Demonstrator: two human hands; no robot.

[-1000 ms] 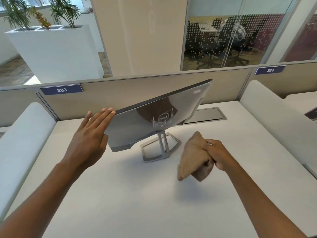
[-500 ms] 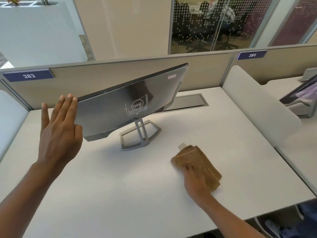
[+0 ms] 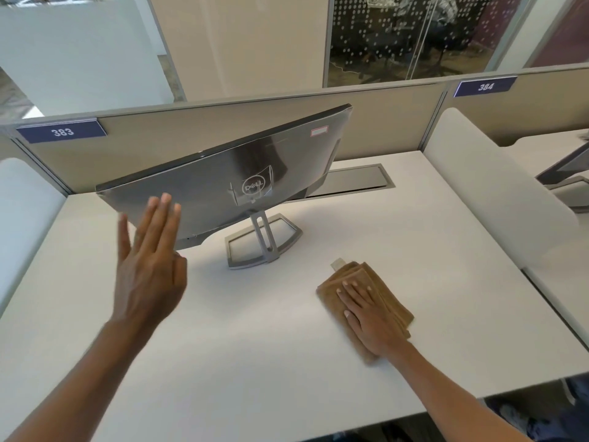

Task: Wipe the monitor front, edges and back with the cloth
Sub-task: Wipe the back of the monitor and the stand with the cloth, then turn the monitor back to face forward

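Squarely on the white desk point(image 3: 255, 352) stands the Dell monitor point(image 3: 223, 177), its silver back facing the camera and its panel tilted on a grey open-frame stand point(image 3: 264, 240). The left hand point(image 3: 149, 266) is raised before the monitor's lower corner on the picture's left. Its fingers are straight and together, its thumb is out, and it holds nothing; whether it touches the casing cannot be told. The right hand point(image 3: 366, 314) lies flat, fingers extended, on the folded brown cloth point(image 3: 393, 303), which rests on the desk to the right of the stand. Behind the monitor a grey cable hatch point(image 3: 353, 180) is set into the desktop. A beige partition point(image 3: 159, 138) runs along the back, bearing blue labels 383 point(image 3: 62, 132) and 384 point(image 3: 485, 87). A white side screen point(image 3: 497, 193) bounds the desk on the right. Beyond the partition, a glass wall point(image 3: 414, 33) with dotted film shows office chairs.
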